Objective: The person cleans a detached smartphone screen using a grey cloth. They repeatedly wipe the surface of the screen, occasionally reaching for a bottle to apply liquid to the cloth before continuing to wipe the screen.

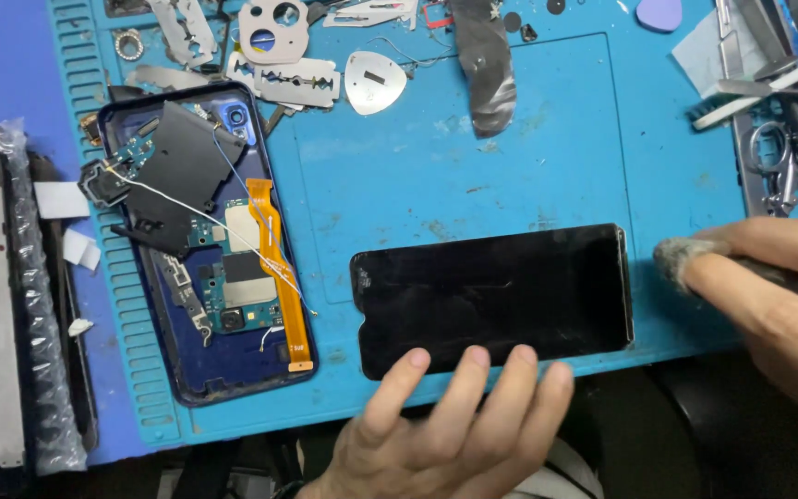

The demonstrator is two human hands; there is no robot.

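Blue mat (510, 157): left hand (454, 425) touches black screen (496, 296).

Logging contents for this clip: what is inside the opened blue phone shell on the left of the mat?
Inside the blue phone shell lie a circuit board, an orange flex cable and thin white wires. A black cover plate hides the upper part.

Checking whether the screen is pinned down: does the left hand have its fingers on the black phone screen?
Yes, the left hand rests its fingertips on the near edge of the black phone screen.
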